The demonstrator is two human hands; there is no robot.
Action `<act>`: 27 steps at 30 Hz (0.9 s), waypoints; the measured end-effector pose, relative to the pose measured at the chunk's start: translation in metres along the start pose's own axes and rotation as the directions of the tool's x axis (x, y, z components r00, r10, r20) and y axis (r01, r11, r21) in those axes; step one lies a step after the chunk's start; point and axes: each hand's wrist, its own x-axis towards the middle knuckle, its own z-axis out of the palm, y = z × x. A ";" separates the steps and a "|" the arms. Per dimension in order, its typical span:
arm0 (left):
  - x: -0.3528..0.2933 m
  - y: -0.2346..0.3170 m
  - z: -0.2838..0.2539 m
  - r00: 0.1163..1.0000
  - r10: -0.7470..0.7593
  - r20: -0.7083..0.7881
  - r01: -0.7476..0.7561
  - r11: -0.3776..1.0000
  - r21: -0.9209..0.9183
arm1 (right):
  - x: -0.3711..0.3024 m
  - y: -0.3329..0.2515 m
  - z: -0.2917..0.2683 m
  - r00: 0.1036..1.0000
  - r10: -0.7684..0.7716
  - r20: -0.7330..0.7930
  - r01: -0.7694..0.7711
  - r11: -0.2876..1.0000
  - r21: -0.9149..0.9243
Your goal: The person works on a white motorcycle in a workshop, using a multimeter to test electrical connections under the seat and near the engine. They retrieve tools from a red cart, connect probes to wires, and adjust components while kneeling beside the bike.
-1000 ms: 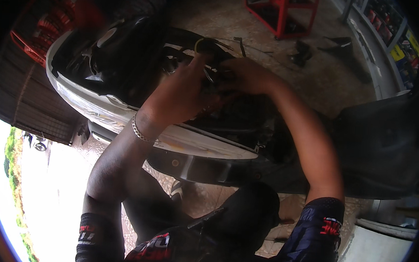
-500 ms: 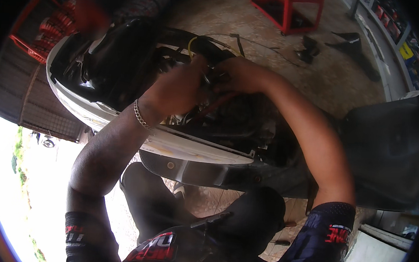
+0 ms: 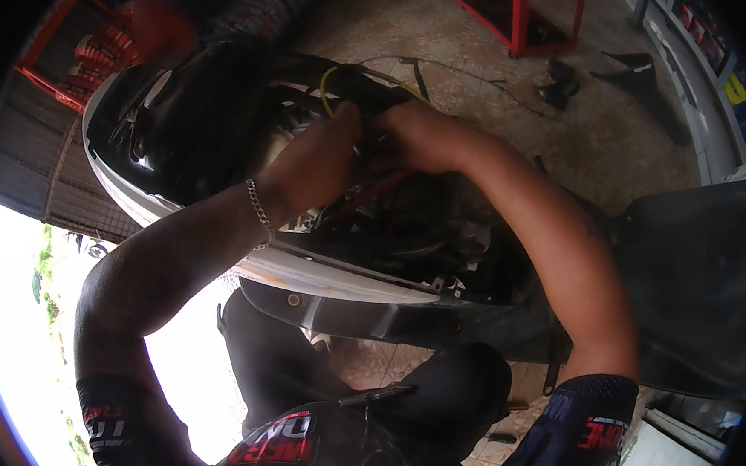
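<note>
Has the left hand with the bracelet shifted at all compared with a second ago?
Cannot tell. The left hand sits by the yellow cable in the open scooter body, meeting the right hand, as before; the camera itself moved.

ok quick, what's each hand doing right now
Left hand: curled shut, fingers pinched in the scooter's wiring by the yellow wire; what it grips cannot be told.
Right hand: fingers bent down into the same wiring; any grip is hidden.

We see small coloured packages (image 3: pixel 710 50) lined along the shelf (image 3: pixel 688 81) at upper right, with a yellow box (image 3: pixel 735 88) just beside them; no screens show
</note>
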 end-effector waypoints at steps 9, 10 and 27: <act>0.006 0.000 0.000 1.000 -0.016 0.020 0.015 1.000 0.016 | -0.007 -0.019 -0.017 0.984 0.168 0.065 -0.176 0.975 0.139; 0.006 0.000 -0.001 1.000 -0.001 0.022 0.001 1.000 0.009 | -0.005 -0.022 -0.021 0.971 0.223 0.082 -0.235 0.952 0.197; 0.013 -0.002 -0.003 0.997 0.023 0.078 -0.031 0.995 0.096 | -0.003 -0.032 -0.008 0.945 0.151 -0.289 -0.189 0.976 -0.108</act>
